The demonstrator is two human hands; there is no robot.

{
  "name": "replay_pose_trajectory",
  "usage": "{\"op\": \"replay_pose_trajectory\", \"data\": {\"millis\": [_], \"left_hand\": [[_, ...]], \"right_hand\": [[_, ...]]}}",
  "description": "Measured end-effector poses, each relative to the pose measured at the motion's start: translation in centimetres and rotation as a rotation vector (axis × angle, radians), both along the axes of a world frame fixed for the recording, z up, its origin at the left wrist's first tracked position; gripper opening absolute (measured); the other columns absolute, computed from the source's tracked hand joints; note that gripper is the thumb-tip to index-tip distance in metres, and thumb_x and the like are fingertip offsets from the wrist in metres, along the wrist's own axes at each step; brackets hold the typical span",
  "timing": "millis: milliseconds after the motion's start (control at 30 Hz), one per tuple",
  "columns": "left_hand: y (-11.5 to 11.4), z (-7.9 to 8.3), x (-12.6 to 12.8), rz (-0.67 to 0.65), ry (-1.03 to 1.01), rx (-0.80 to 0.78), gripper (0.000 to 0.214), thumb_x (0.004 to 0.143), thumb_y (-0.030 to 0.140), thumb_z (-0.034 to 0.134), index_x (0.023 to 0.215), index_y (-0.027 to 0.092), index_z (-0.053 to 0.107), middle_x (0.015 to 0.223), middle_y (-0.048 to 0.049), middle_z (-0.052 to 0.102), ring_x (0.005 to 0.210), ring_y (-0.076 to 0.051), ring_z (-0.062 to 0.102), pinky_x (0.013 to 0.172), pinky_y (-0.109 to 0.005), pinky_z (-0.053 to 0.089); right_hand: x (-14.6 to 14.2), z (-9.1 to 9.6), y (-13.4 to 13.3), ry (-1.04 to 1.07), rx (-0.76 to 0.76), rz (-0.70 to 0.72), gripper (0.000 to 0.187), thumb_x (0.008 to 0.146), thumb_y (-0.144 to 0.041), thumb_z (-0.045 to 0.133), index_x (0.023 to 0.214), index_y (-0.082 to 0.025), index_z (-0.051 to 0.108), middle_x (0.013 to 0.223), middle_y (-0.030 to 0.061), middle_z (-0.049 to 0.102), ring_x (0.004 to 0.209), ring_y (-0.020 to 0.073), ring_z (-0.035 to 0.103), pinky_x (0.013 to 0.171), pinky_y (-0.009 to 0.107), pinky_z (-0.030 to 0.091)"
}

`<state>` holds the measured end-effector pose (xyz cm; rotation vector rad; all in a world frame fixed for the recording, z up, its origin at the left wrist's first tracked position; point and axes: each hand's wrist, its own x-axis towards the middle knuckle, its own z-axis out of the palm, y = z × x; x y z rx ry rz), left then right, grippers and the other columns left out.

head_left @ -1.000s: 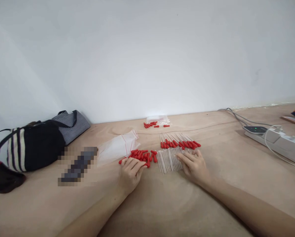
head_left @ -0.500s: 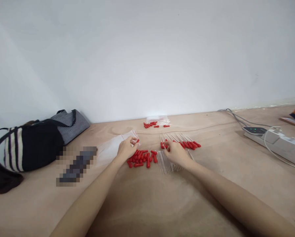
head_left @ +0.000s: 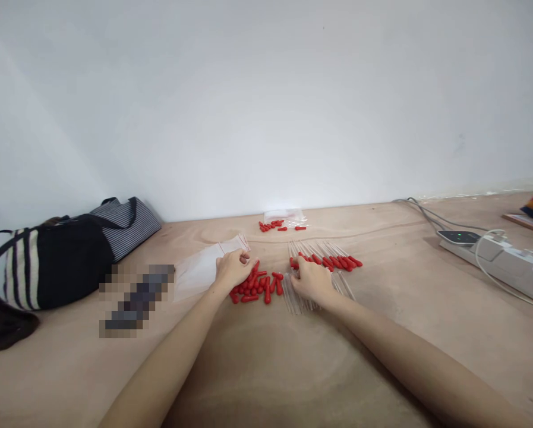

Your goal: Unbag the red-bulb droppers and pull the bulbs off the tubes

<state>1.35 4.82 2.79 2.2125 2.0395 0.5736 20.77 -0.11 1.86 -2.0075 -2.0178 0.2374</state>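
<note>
My left hand [head_left: 233, 269] rests with curled fingers at the far edge of a loose pile of red rubber caps [head_left: 259, 285], pinching one red cap at its fingertips. Just left of it lies a clear zip bag [head_left: 201, 267]. My right hand [head_left: 309, 278] lies over a row of clear thin tubes [head_left: 295, 297], its fingers bent and touching the tubes near their red-capped ends [head_left: 340, 261]. What the right fingers hold, if anything, is hidden.
A second small bag with red caps [head_left: 283, 221] lies by the wall. A striped dark bag [head_left: 65, 252] sits at the left, a blurred object [head_left: 135, 299] near it. A white power strip with cables [head_left: 500, 261] is at the right. The surface is a plywood table [head_left: 293, 368].
Both hands moved away from me, from the near side of the caps and tubes to their far side. The left hand went up to the bag's edge, then back onto the cap pile.
</note>
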Motion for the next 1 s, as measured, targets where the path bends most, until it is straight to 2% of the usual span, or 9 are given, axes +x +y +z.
{"op": "replay_pose_trajectory", "data": {"millis": [67, 167, 300, 400, 567, 667, 833, 1000], "left_hand": [[-0.8, 0.1, -0.3, -0.032, 0.030, 0.111, 0.021, 0.075, 0.040, 0.049, 0.076, 0.022, 0.058, 0.081, -0.0011, 0.066, 0.086, -0.021, 0.057, 0.077, -0.035, 0.033], [-2.0, 0.0, -0.8, -0.087, 0.082, 0.226, 0.018, 0.076, 0.035, 0.048, 0.074, 0.021, 0.059, 0.078, -0.0021, 0.065, 0.083, -0.022, 0.056, 0.073, -0.035, 0.033], [-2.4, 0.2, -0.2, -0.096, 0.116, 0.177, 0.018, 0.077, 0.031, 0.046, 0.075, 0.020, 0.061, 0.081, -0.0040, 0.065, 0.086, -0.023, 0.054, 0.075, -0.037, 0.033], [-1.6, 0.7, 2.1, -0.099, 0.115, 0.072, 0.018, 0.076, 0.030, 0.047, 0.076, 0.021, 0.063, 0.088, -0.0044, 0.065, 0.093, -0.024, 0.053, 0.080, -0.038, 0.032], [0.8, 0.6, 7.2, -0.083, 0.118, -0.128, 0.024, 0.067, 0.041, 0.054, 0.061, 0.021, 0.065, 0.071, -0.0050, 0.068, 0.082, -0.025, 0.059, 0.080, -0.038, 0.035], [2.0, 0.1, 9.1, -0.043, 0.123, -0.232, 0.028, 0.063, 0.045, 0.055, 0.056, 0.020, 0.064, 0.067, -0.0081, 0.068, 0.081, -0.028, 0.060, 0.080, -0.039, 0.036], [3.3, -0.5, 10.2, -0.020, 0.099, -0.314, 0.024, 0.057, 0.041, 0.058, 0.062, 0.019, 0.064, 0.076, -0.0093, 0.069, 0.085, -0.029, 0.060, 0.075, -0.036, 0.039], [4.0, -0.8, 10.8, -0.082, 0.023, -0.347, 0.016, 0.055, 0.034, 0.058, 0.061, 0.020, 0.064, 0.073, -0.0064, 0.069, 0.082, -0.027, 0.061, 0.070, -0.034, 0.041]], "right_hand": [[1.1, 0.3, -0.1, 0.011, 0.028, -0.011, 0.024, 0.076, -0.028, 0.044, 0.095, -0.020, 0.055, 0.081, 0.0061, 0.065, 0.079, 0.0209, 0.060, 0.059, 0.027, 0.036], [4.3, 0.5, -0.2, 0.006, 0.062, -0.069, 0.020, 0.077, -0.028, 0.043, 0.087, -0.022, 0.058, 0.081, 0.0047, 0.065, 0.079, 0.0198, 0.060, 0.056, 0.025, 0.034], [9.1, 0.0, -0.5, -0.045, -0.032, -0.112, 0.020, 0.076, -0.032, 0.045, 0.071, -0.020, 0.060, 0.074, 0.0051, 0.065, 0.070, 0.0193, 0.059, 0.052, 0.025, 0.031], [11.1, -0.4, -0.7, -0.052, -0.119, -0.082, 0.026, 0.074, -0.039, 0.048, 0.060, -0.020, 0.060, 0.069, 0.0054, 0.063, 0.064, 0.0186, 0.057, 0.051, 0.025, 0.030], [11.3, -0.6, -1.2, -0.025, -0.151, -0.030, 0.025, 0.069, -0.034, 0.053, 0.050, -0.020, 0.057, 0.061, 0.0046, 0.061, 0.057, 0.0170, 0.055, 0.048, 0.025, 0.028], [10.9, -0.9, -1.2, 0.046, -0.159, -0.003, 0.022, 0.068, -0.027, 0.052, 0.047, -0.019, 0.055, 0.056, 0.0031, 0.060, 0.055, 0.0152, 0.055, 0.048, 0.024, 0.028], [10.1, -1.6, -0.8, 0.100, -0.123, -0.003, 0.025, 0.070, -0.023, 0.048, 0.046, -0.018, 0.052, 0.054, 0.0026, 0.058, 0.056, 0.0144, 0.055, 0.049, 0.023, 0.029], [9.2, -1.9, -0.9, 0.113, -0.074, -0.029, 0.025, 0.074, -0.028, 0.045, 0.053, -0.018, 0.056, 0.059, 0.0030, 0.060, 0.059, 0.0148, 0.055, 0.050, 0.023, 0.029]]}}
